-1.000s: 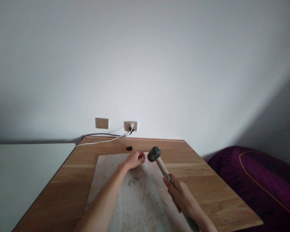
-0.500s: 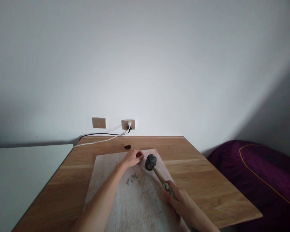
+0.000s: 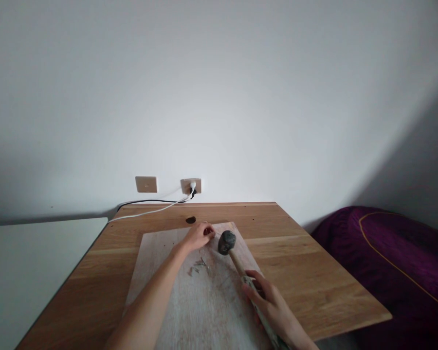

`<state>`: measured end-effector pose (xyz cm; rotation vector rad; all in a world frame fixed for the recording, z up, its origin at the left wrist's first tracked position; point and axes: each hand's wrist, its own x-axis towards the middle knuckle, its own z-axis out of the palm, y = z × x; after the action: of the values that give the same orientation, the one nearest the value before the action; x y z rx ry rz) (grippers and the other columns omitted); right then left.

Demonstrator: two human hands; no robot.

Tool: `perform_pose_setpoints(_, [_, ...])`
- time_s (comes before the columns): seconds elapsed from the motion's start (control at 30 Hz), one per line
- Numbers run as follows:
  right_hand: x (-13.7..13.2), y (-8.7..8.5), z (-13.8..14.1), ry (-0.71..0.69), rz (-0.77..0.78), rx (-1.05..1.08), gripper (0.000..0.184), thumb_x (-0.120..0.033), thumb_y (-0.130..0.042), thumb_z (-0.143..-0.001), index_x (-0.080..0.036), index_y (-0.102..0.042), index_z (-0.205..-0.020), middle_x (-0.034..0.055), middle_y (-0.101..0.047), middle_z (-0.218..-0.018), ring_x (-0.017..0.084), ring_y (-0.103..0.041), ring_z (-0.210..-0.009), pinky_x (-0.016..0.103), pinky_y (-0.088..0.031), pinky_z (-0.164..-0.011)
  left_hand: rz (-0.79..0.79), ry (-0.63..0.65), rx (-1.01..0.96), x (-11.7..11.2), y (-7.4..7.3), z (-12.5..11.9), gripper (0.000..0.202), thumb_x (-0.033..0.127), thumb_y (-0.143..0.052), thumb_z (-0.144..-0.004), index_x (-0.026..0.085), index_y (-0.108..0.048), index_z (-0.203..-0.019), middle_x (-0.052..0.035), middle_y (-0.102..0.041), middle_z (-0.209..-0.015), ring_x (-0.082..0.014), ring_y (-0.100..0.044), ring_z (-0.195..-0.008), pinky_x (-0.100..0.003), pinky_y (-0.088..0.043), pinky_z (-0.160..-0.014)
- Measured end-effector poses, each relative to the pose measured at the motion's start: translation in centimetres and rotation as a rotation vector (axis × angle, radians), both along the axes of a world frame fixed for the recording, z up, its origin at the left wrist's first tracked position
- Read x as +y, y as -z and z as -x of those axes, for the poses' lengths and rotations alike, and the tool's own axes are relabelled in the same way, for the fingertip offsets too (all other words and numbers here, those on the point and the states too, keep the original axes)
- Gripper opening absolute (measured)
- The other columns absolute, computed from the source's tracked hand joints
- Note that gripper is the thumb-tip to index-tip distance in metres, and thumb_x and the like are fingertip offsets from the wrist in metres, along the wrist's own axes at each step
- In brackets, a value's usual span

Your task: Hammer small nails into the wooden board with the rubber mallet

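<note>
While the right hand (image 3: 269, 294) is wrapped around the handle of a rubber mallet (image 3: 237, 262), whose black head sits at three o'clock from the left hand (image 3: 200, 236), that left hand curls its fingers near the far end of the whitewashed board (image 3: 204, 316), and I cannot tell whether they pinch anything. Loose nails (image 3: 200, 265) lie on the board at six o'clock from the left hand, and the board rests on a wooden counter (image 3: 295, 272).

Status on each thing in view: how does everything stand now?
Black-headed, wooden-handled mallet: gripped, slanted.
Right hand: closed around the mallet.
Left hand: curled; contents unclear.
Pale rectangular wooden board: lying flat on the brown wooden table.
Small thin metallic pieces: loose on the board.
White plug: inserted in the gold rectangular wall socket.
</note>
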<state>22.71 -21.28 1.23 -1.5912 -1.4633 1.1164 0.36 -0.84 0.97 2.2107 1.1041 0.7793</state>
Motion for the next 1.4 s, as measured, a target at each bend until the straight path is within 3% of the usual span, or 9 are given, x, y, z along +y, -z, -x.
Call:
perform_pose_setpoints(0.13, [-0.4,0.5,0.3,0.038,0.005,0.029,0.065,-0.067,-0.052,-0.089,-0.018,-0.056,-0.131,-0.0021,-0.055,-0.075,0.013,-0.054,-0.051,0.023,-0.047,-0.042,0.008,-0.006,-0.005,0.0,0.1,-0.1,0.016,0.021,-0.061,-0.088,0.015,-0.075,-0.089,-0.0065,-0.074,-0.089,-0.0183,-0.066,-0.082,-0.026,-0.047,-0.075])
perform_pose_setpoints(0.5, [-0.5,0.1,0.6,0.058,-0.014,0.048,0.073,-0.073,-0.054,-0.086,-0.015,-0.059,-0.130,-0.0024,-0.055,-0.072,0.013,-0.053,-0.049,0.023,-0.047,-0.040,0.002,-0.003,-0.016,0.0,0.3,-0.2,0.015,0.022,-0.061,-0.086,0.016,-0.074,-0.086,-0.0052,-0.074,-0.084,-0.0188,-0.066,-0.080,-0.027,-0.047,-0.074])
perform_pose_setpoints(0.67, [-0.4,0.0,0.5,0.055,-0.045,-0.005,0.076,-0.077,-0.051,-0.083,-0.016,-0.062,-0.127,-0.0003,-0.057,-0.073,0.017,-0.059,-0.060,0.022,-0.046,-0.044,0.052,-0.002,-0.035,-0.3,-1.2,0.5,0.012,0.024,-0.062,-0.086,0.017,-0.069,-0.092,-0.0021,-0.070,-0.080,-0.0167,-0.063,-0.075,-0.026,-0.047,-0.070])
perform_pose_setpoints(0.77, [-0.4,0.0,0.6,0.060,-0.005,0.011,0.079,-0.078,-0.050,-0.082,-0.016,-0.060,-0.129,-0.0013,-0.056,-0.073,0.015,-0.056,-0.053,0.023,-0.046,-0.041,-0.047,0.033,0.014,-1.7,-3.3,1.7,0.019,0.019,-0.063,-0.081,0.017,-0.066,-0.100,-0.0023,-0.068,-0.089,-0.0158,-0.062,-0.077,-0.026,-0.047,-0.073])
perform_pose_setpoints(0.9, [-0.3,0.4,0.4,0.042,-0.030,0.016,0.075,-0.076,-0.051,-0.084,-0.015,-0.061,-0.128,-0.0001,-0.059,-0.073,0.016,-0.057,-0.055,0.023,-0.046,-0.043,-0.175,0.297,0.249,-5.5,-5.8,2.9,0.018,0.016,-0.066,-0.076,0.020,-0.070,-0.093,-0.0035,-0.067,-0.097,-0.0167,-0.064,-0.081,-0.025,-0.047,-0.074])
perform_pose_setpoints(0.97, [-0.1,0.7,0.3,0.034,-0.037,0.014,0.075,-0.075,-0.050,-0.085,-0.014,-0.061,-0.127,0.0004,-0.059,-0.074,0.016,-0.057,-0.055,0.024,-0.046,-0.044,-0.199,0.341,0.344,-7.4,-6.3,2.9,0.013,0.020,-0.070,-0.078,0.021,-0.072,-0.091,-0.0032,-0.069,-0.095,-0.0191,-0.066,-0.085,-0.027,-0.047,-0.078])
perform_pose_setpoints(1.13, [-0.1,1.0,0.2,0.013,-0.029,0.002,0.076,-0.074,-0.048,-0.087,-0.013,-0.058,-0.132,0.0004,-0.059,-0.075,0.014,-0.055,-0.050,0.024,-0.045,-0.043,-0.155,0.323,0.483,-8.9,-6.4,2.7,0.023,0.030,-0.082,-0.077,0.023,-0.074,-0.098,-0.0039,-0.068,-0.104,-0.0230,-0.067,-0.096,-0.028,-0.048,-0.080])
perform_pose_setpoints(1.27, [-0.1,1.0,0.2,0.019,-0.036,0.006,0.077,-0.074,-0.047,-0.087,-0.013,-0.058,-0.133,0.0017,-0.060,-0.077,0.017,-0.057,-0.055,0.025,-0.045,-0.044,-0.152,0.328,0.523,-8.5,-6.0,2.9,0.015,0.017,-0.078,-0.080,0.023,-0.075,-0.094,-0.0033,-0.071,-0.099,-0.0219,-0.068,-0.095,-0.027,-0.048,-0.081])
perform_pose_setpoints(1.4, [-0.1,1.1,0.1,0.035,-0.141,-0.043,0.066,-0.067,-0.049,-0.091,-0.013,-0.066,-0.124,0.0021,-0.063,-0.073,0.019,-0.062,-0.070,0.027,-0.049,-0.063,-0.203,0.372,0.513,-8.6,-5.7,2.7,0.015,0.008,-0.069,-0.082,0.022,-0.076,-0.086,-0.0026,-0.073,-0.090,-0.0200,-0.068,-0.088,-0.027,-0.049,-0.081])
